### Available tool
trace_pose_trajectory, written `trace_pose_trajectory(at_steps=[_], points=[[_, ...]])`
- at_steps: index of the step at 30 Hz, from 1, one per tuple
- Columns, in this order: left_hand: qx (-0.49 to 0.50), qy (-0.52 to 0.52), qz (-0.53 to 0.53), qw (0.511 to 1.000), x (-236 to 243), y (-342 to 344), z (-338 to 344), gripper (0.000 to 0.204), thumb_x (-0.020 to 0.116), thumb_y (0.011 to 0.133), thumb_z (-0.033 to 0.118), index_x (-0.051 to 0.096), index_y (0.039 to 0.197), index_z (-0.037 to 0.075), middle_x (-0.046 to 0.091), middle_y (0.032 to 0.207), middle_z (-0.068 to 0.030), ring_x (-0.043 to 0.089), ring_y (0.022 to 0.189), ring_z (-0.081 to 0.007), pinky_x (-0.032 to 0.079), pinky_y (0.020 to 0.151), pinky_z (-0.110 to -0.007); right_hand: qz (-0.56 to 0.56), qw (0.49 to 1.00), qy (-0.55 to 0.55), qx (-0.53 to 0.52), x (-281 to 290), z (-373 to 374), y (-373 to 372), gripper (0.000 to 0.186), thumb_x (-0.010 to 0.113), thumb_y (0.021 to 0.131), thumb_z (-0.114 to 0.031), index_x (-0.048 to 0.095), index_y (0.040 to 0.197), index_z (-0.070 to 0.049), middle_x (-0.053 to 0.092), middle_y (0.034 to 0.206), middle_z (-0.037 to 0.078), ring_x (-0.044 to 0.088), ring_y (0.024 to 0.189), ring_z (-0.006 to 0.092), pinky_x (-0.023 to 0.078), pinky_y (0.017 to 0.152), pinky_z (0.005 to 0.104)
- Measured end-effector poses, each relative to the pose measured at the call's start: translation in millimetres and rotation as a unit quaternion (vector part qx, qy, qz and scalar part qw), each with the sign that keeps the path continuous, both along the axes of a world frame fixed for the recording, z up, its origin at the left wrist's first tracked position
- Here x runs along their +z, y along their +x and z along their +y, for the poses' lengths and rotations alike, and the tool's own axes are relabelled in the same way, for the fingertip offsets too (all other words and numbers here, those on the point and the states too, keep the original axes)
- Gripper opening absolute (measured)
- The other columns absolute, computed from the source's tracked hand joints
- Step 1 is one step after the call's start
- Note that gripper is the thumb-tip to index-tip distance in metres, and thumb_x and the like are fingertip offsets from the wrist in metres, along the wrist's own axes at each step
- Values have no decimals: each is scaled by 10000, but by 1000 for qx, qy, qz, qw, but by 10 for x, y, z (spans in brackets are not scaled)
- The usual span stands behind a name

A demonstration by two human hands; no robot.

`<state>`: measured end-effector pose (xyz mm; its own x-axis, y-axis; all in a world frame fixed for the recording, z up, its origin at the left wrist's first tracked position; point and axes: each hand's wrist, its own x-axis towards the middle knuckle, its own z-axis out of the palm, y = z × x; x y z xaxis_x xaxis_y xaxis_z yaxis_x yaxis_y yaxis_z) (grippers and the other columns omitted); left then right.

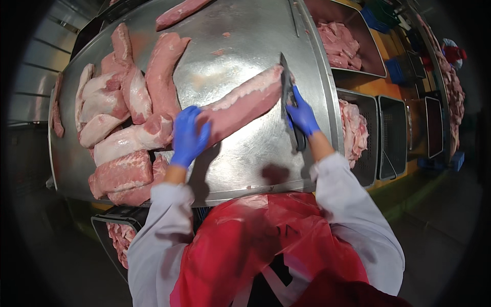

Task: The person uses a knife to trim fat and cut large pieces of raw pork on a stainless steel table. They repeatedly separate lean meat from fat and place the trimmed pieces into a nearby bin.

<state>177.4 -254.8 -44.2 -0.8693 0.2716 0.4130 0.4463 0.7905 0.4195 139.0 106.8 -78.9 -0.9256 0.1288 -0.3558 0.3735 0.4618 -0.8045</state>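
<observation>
A long pork loin [240, 107] with a pale fat strip along its upper edge lies slanting across the metal table. My left hand [189, 135], in a blue glove, grips its left end, thumb apart from the fingers. In my right hand [303, 113], also gloved in blue, is a knife [299, 139] with a dark handle. Its blade points away from me, beside the loin's right end; whether it touches the meat I cannot tell. Several other pork pieces [123, 140] are heaped close to my left hand, some overlapping.
The metal table [225, 176] has a raised rim. One more loin [181, 13] lies at its far edge, near a thin rod [294, 18]. Along the right side stand meat-filled bins [376, 38] and a dark perforated crate [393, 135]. A bin [99, 233] of trimmings sits below, at lower left.
</observation>
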Motion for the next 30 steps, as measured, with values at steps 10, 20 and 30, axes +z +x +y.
trace_pose_trajectory(at_steps=[10, 20, 30], points=[[-31, -136, -208, 968, -464, -755, 890, 406, 643, 792, 333, 626, 1083, 52, 587, 1038, -193, 561, 996, -383, 460, 837, -508, -29, 995, -95, -9, 349, 652, 1809, 738, 547, 934, -80, 237, 1587, -227, 600, 697, 41, 540, 543, 93, 469, 521, 279], [15, -93, -159, 983, -679, -1640, 2479, 264, 674, 783, 264, 680, 846, 8, 701, 843, -230, 692, 768, -370, 547, 718, -442, 57, 969, -206, -124, -78, 742, 521, 750, 533, 979, -50, 153, 1600, -231, 579, 741, 37, 507, 509, 67, 463, 461, 241], [65, 53, -241, 967, -649, -1603, 2360, 169, 696, 748, 168, 661, 712, 7, 659, 657, -172, 646, 590, -268, 516, 601, -373, 7, 994, -105, -9, -141, 258, -477, 706, 528, 984, -219, 166, 1588, -283, 637, 688, 151, 620, 527, 219, 548, 552, 366]])
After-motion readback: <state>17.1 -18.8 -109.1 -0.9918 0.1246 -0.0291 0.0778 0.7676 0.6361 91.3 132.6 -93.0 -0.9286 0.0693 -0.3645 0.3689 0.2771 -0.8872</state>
